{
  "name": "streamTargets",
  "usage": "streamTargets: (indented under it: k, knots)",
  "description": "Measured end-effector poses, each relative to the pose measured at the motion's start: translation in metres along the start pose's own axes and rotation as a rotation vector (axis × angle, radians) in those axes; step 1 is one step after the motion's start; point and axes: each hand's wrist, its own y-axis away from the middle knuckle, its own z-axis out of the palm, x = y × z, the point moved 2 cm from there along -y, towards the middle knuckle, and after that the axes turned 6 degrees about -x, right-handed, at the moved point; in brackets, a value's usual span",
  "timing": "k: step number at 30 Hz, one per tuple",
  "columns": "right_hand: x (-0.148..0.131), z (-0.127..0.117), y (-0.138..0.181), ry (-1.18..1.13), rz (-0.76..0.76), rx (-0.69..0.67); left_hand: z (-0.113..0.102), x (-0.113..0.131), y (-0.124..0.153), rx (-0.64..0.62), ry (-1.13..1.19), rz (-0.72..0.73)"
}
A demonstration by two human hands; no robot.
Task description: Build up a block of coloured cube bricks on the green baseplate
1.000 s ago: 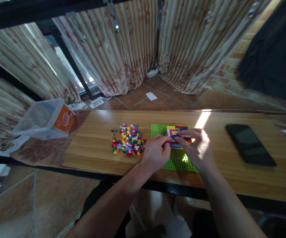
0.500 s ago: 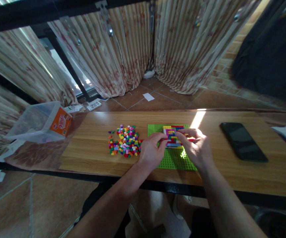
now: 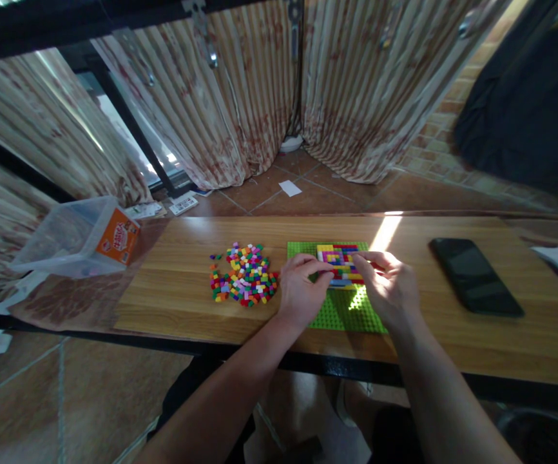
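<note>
A low block of multicoloured toy bricks (image 3: pixel 337 256) stands on the green studded baseplate (image 3: pixel 344 317). My left hand (image 3: pixel 304 287) is over the plate's left part, thumb and forefinger pinched at the block's left front. A small reddish brick seems to show between those fingertips. From the right, my right hand (image 3: pixel 394 289) reaches over the block's right side with bent fingers drawn together. Whatever its fingertips hold is hidden. Left of the plate lies a loose heap of small coloured bricks (image 3: pixel 246 276), close to my left hand.
A dark phone (image 3: pixel 475 277) lies on the wooden table (image 3: pixel 177 283) at the right. Beyond the table's left end is a clear plastic box (image 3: pixel 66 241) with an orange label. A bright strip of sunlight crosses the board behind the plate.
Both hands have shifted slightly to the right over the block. The fingertips of my left hand are now further across its front part.
</note>
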Motion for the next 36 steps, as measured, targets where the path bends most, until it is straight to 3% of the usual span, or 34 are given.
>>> streamTargets:
  k: [6, 14, 20, 36]
  knots:
    - [0.000, 0.006, 0.003, -0.035, 0.014, -0.022, 0.001, -0.004, -0.005, -0.043, 0.165, -0.088]
    - [-0.005, 0.021, 0.006, 0.148, -0.076, 0.088, 0.004, -0.006, -0.005, -0.070, 0.228, -0.154]
    - [-0.002, 0.025, 0.008, 0.227, -0.119, 0.130, 0.006, -0.005, -0.004, -0.035, 0.246, -0.147]
    - [0.014, 0.025, 0.003, 0.235, -0.217, 0.149, 0.006, -0.004, -0.003, -0.088, 0.254, -0.150]
